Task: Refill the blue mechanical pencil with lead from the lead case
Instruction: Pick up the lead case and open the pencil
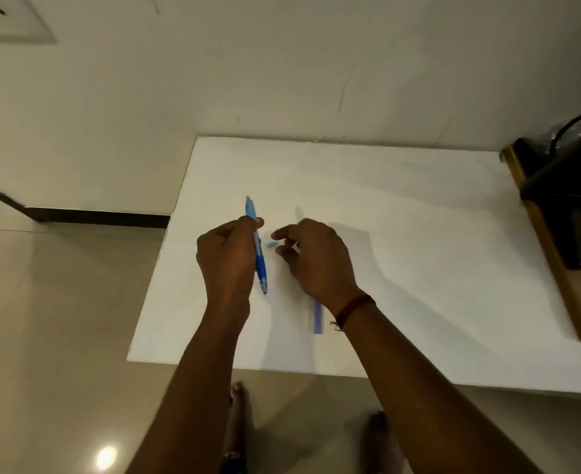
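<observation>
Table (419, 251): white; everything lies on or over it.
Left hand (226, 258): fingers wrapped tight round the pencil.
Right hand (316, 258): fingers bent, tips a little apart at a small blue bit (270, 245); I cannot tell if they pinch it.
Pencil (260, 265): blue, tip pointing back at the person.
Lead case (318, 318): flat on the table by the right wrist, lengthways like the pencil; the right hand is nearer and must pull back to reach it.

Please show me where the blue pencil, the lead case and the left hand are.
blue pencil (261, 268), head view, lower barrel
lead case (317, 318), head view, visible near end
left hand (227, 256), head view, back of hand
</observation>
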